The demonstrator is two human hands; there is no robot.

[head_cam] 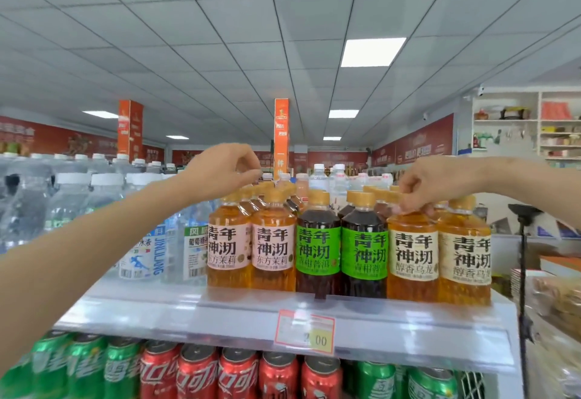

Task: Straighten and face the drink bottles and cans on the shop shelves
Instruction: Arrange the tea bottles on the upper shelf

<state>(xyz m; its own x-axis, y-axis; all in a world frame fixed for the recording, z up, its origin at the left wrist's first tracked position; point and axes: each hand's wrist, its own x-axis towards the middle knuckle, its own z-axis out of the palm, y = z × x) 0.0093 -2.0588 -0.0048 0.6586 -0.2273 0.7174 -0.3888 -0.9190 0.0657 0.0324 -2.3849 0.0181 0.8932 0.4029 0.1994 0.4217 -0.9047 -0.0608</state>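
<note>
Top-shelf tea facing is in hand. The right hand (430, 185) pinches the cap of the cream-label bottle (412, 254), which stands in the front row up and right of the price tag (304, 331). The left hand (224, 169), fingers curled, is over the rear caps of the pink-label row (273, 251), up and left of the tag; whether it grips one cannot be told. The next move likely calls for a slight twist to square the label.

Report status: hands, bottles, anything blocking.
Left hand over pink-label bottles, grip unclear. Right hand pinches cream-label bottle at cap. Front labels face out; nothing blocking.

Shop: stocked drink shelf (157, 313), price tag (304, 331)
</note>
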